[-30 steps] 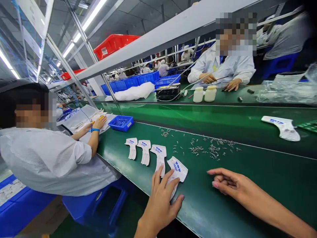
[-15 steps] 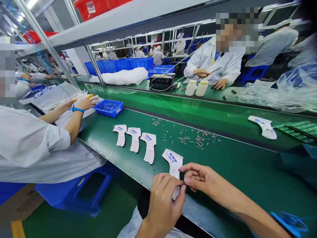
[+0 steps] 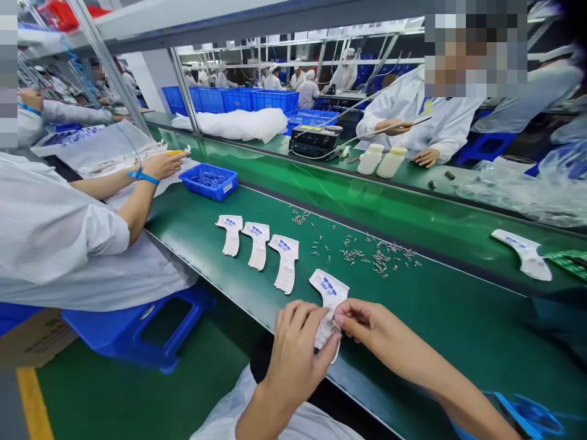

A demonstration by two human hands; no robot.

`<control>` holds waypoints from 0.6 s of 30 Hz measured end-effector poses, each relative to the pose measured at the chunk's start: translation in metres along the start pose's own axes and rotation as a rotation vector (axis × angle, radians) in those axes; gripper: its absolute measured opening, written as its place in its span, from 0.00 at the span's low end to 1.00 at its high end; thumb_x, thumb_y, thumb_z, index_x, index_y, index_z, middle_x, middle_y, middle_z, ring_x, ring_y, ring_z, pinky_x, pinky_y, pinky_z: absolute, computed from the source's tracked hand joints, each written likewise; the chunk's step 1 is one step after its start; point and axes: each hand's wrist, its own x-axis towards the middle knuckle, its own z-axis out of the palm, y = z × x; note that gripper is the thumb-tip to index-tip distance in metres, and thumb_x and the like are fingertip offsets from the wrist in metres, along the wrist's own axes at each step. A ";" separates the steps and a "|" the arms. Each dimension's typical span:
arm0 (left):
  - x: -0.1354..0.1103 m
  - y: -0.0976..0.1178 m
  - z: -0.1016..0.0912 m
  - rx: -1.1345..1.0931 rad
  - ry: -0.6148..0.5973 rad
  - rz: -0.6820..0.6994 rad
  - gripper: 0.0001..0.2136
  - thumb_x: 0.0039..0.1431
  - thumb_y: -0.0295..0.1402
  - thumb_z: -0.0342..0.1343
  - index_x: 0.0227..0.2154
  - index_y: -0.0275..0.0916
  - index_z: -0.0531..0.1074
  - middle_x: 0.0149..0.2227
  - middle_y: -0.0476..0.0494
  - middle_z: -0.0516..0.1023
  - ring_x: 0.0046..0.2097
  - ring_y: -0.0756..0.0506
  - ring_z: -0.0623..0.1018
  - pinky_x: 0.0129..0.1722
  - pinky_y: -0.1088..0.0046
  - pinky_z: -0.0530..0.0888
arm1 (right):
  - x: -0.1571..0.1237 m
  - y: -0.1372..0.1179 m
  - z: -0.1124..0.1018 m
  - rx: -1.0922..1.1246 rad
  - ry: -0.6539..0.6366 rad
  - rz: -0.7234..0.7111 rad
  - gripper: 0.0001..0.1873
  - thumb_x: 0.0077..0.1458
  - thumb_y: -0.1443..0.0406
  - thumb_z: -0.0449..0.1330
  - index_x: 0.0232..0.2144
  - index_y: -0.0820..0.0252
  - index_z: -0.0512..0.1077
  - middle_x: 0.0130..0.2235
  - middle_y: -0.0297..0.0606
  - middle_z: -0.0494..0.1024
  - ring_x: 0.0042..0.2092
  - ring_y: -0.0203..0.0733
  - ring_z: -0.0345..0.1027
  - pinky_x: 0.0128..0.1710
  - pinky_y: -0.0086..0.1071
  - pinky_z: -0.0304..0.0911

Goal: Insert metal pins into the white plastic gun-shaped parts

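Note:
A white pistol-shaped plastic shell half point(image 3: 331, 292) with blue pieces in its upper part lies on the green bench before me. My left hand point(image 3: 300, 351) curves over its grip, fingers and thumb holding it against the bench. My right hand point(image 3: 364, 321) pinches thumb and forefinger together right at the shell's grip; what is between the fingertips is too small to make out. To the left, in a slanting row, lie three similar shell halves point(image 3: 286, 264). Beyond the hands, small metal parts point(image 3: 353, 253) are scattered over the bench.
A blue tray point(image 3: 208, 181) of small blue parts stands near a co-worker's hands at left. Another white shell point(image 3: 523, 253) lies far right beside a green grid point(image 3: 568, 264). Across the green divider, a co-worker sits near two white bottles point(image 3: 391, 162). A blue stool point(image 3: 137, 330) stands below.
My hands, which met over a small dark piece, have moved apart slightly. The left now rests on the shell, and the right's fingertips have come to its grip. The camera view has shifted.

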 end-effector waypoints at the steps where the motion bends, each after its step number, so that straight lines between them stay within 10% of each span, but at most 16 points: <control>1: 0.001 -0.002 -0.002 0.021 -0.076 0.010 0.17 0.60 0.35 0.60 0.52 0.42 0.68 0.50 0.42 0.77 0.54 0.39 0.73 0.51 0.58 0.72 | 0.000 0.000 -0.001 -0.073 -0.001 0.011 0.16 0.63 0.53 0.53 0.33 0.57 0.72 0.32 0.34 0.74 0.34 0.39 0.64 0.34 0.30 0.59; 5: 0.004 -0.008 -0.005 0.066 -0.235 0.014 0.23 0.60 0.42 0.60 0.56 0.44 0.66 0.62 0.43 0.69 0.64 0.35 0.64 0.60 0.51 0.67 | 0.005 -0.008 -0.002 -0.317 -0.024 0.053 0.16 0.65 0.55 0.50 0.32 0.56 0.71 0.30 0.34 0.74 0.30 0.40 0.63 0.30 0.31 0.56; 18: 0.001 -0.011 0.002 0.044 -0.228 -0.018 0.21 0.63 0.44 0.55 0.58 0.45 0.66 0.63 0.48 0.68 0.64 0.36 0.65 0.60 0.52 0.65 | 0.013 -0.027 -0.002 -0.637 -0.034 0.156 0.11 0.63 0.62 0.50 0.30 0.56 0.67 0.32 0.39 0.77 0.32 0.43 0.67 0.29 0.32 0.53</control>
